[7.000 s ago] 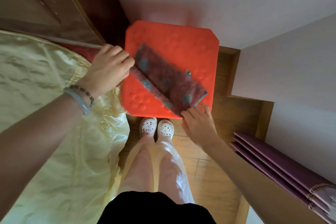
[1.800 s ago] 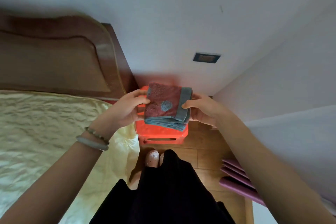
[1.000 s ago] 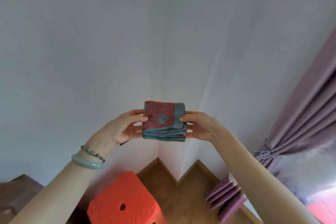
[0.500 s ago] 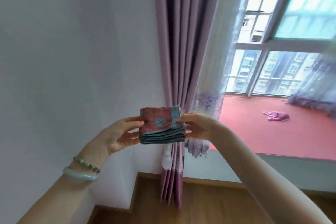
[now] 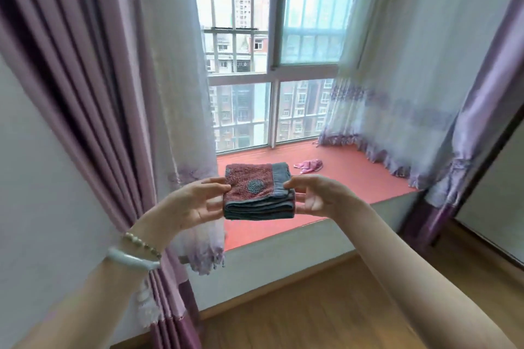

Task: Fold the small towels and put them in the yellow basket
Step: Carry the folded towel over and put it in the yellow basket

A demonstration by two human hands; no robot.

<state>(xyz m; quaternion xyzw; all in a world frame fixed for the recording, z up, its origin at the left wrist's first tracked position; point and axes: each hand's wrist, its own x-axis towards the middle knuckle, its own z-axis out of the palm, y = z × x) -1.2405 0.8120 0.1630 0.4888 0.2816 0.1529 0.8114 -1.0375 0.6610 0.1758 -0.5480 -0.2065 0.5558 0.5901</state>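
A small dark red towel with a blue border and a blue round motif is folded into a thick square. I hold it flat in the air at chest height, in front of the window seat. My left hand pinches its left edge, thumb on top. My right hand pinches its right edge the same way. The yellow basket is not in view.
A red window seat runs under a barred window, with a small pink cloth lying on it. Purple curtains hang at the left and right. Wooden floor lies below.
I lifted the folded towel off the orange stool and turned right with it, away from the bed and corner wall, and now face the window seat. Both hands kept their grip.
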